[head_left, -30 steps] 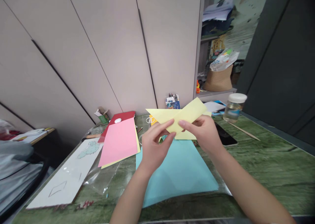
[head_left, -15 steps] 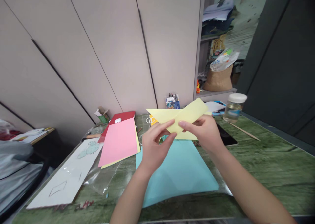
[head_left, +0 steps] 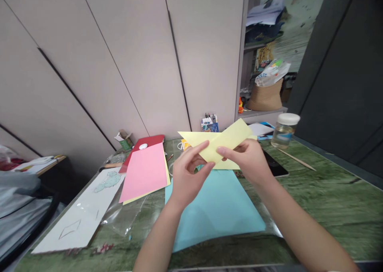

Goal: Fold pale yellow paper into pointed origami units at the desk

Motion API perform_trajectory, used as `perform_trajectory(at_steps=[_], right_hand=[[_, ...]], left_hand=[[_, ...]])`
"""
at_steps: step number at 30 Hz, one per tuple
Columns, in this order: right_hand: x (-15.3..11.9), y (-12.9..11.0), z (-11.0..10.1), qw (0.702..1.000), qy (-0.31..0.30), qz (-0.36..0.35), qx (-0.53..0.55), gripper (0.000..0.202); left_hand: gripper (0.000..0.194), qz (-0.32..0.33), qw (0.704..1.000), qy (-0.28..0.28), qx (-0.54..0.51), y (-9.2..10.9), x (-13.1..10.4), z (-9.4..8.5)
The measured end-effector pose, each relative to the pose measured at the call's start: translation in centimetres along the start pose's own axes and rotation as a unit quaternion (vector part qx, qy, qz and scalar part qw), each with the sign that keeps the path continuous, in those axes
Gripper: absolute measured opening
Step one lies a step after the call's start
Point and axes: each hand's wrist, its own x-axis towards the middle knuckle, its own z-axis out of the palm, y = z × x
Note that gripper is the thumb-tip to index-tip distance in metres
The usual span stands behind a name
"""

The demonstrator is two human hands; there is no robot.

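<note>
The surface [head_left: 329, 200] spreads under and around both hands. Below the hands lies the blue paper [head_left: 220, 208]; left of them, the pink paper [head_left: 146, 168] overlaps a yellow sheet's edge. The folded yellow paper [head_left: 229, 138] is up between the hands, above the blue paper's far end. The left hand [head_left: 190, 176] holds its lower corner, thumb and forefinger apart; the right hand [head_left: 249, 158] pinches it, thumb on top. Right of the right hand stands the jar [head_left: 285, 130], beside the stick [head_left: 296, 159].
</note>
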Motion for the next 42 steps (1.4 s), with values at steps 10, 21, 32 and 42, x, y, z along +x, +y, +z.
perform_trajectory(at_steps=[10,21,32,42], right_hand=[[-0.03,-0.06,0.11,1.000,-0.004,0.002,0.003,0.023],[-0.16,-0.37,0.17,1.000,0.001,-0.013,-0.008,0.019],[-0.26,-0.24,0.13,1.000,0.009,-0.005,-0.008,0.021],[-0.34,-0.34,0.14,1.000,0.019,-0.007,-0.020,0.023]], left_hand=[[0.039,0.033,0.999,0.001,0.030,-0.13,0.14,-0.21],[0.029,0.097,0.989,-0.004,0.111,0.41,0.12,-0.16],[0.035,0.069,0.995,0.001,0.077,0.41,-0.02,-0.04],[0.045,0.000,1.000,0.002,0.013,0.19,-0.22,-0.06]])
